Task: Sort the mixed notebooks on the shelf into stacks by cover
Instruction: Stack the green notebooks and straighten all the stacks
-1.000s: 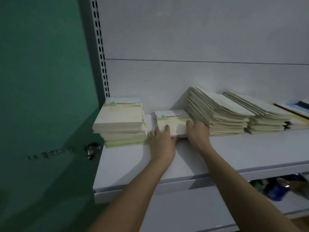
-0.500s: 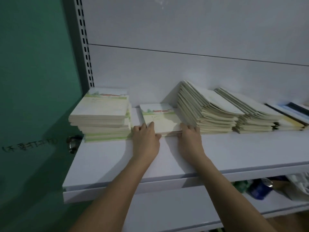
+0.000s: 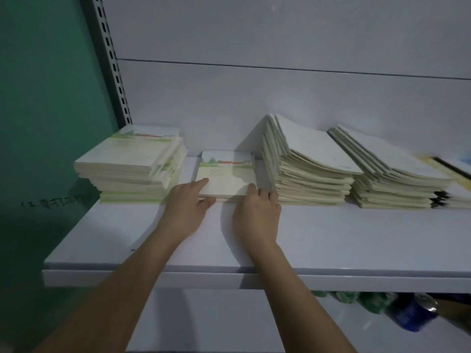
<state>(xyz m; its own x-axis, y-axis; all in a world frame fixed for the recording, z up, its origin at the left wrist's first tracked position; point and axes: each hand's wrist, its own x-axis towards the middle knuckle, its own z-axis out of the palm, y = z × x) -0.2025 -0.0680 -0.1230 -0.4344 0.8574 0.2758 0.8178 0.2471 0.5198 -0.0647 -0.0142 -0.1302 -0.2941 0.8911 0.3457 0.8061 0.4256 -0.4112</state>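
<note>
Both hands sit at the near edge of the small stack (image 3: pixel 226 178) of green-banded notebooks in the middle of the frame. The left hand (image 3: pixel 187 206) lies across its near left corner with fingers out straight. The right hand (image 3: pixel 257 212) pinches the near right corner, thumb on the cover.

The risk I see is on the right: the tall leaning pile (image 3: pixel 305 164) slopes and fans, almost touching that hand, so I reckon a knock from the knuckles could send its top books sliding. Left of centre, the matching stack (image 3: pixel 132 164) is uneven too and stands close to the shelf (image 3: pixel 153 250) end by the green wall. Open room lies toward the lower frame, on the broad bare shelf front. A further pile (image 3: pixel 392 171) crowds the right.
</note>
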